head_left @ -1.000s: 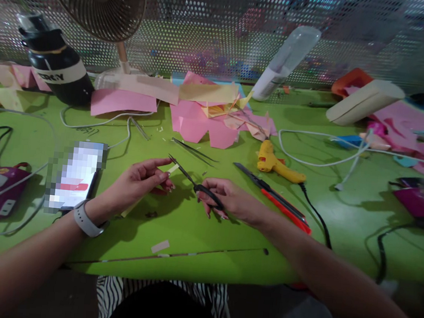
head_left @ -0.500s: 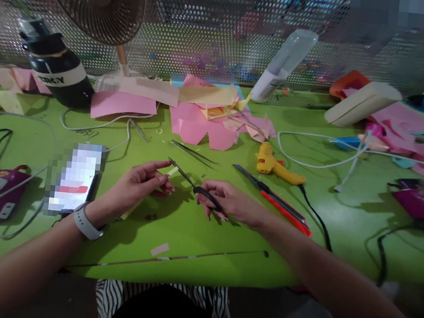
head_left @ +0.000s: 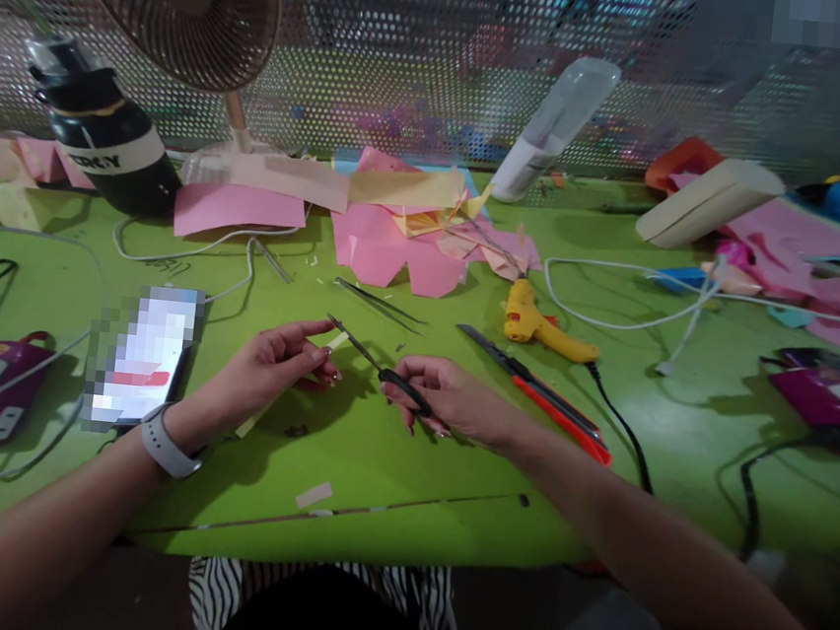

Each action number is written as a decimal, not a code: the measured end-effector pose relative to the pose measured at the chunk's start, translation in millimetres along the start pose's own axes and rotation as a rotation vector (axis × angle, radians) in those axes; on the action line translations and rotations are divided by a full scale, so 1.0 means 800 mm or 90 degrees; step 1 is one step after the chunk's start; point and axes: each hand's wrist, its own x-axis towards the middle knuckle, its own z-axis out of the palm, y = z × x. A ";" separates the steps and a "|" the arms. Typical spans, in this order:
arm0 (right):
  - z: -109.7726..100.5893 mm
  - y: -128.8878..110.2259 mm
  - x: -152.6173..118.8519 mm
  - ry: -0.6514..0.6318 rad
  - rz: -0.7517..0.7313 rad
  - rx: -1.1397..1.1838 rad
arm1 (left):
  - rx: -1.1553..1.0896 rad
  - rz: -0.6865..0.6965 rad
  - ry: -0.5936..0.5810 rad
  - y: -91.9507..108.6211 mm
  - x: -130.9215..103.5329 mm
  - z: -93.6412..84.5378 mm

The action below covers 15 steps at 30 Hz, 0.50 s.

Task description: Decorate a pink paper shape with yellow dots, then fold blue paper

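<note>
Scissors with black handles [head_left: 407,390] sit in my right hand [head_left: 438,396], its fingers wrapped round the loops. Their blades point up and to the left, against a thin pale yellow paper strip [head_left: 338,340]. My left hand [head_left: 289,357] pinches that strip between thumb and fingers, its index fingertip touching close to the blade tips. A longer end of pale yellow paper [head_left: 255,422] shows below my left wrist. Tweezers [head_left: 381,301] lie just beyond the blades. To the right of my right hand rests a red and black utility knife [head_left: 538,396].
A yellow glue gun [head_left: 541,329] with a black cord lies at right. Left of my wrist is a phone [head_left: 145,353]. Pink paper pieces [head_left: 388,253], a fan [head_left: 189,6], a black bottle [head_left: 114,142] and a tilted clear bottle [head_left: 557,130] stand along the back. White cables cross the green table.
The whole view has shifted slightly left. Both hands, the scissors and the strip keep nearly the same pose.
</note>
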 end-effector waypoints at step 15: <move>0.001 0.000 0.001 -0.001 -0.010 0.020 | -0.016 -0.059 0.050 0.002 0.002 0.003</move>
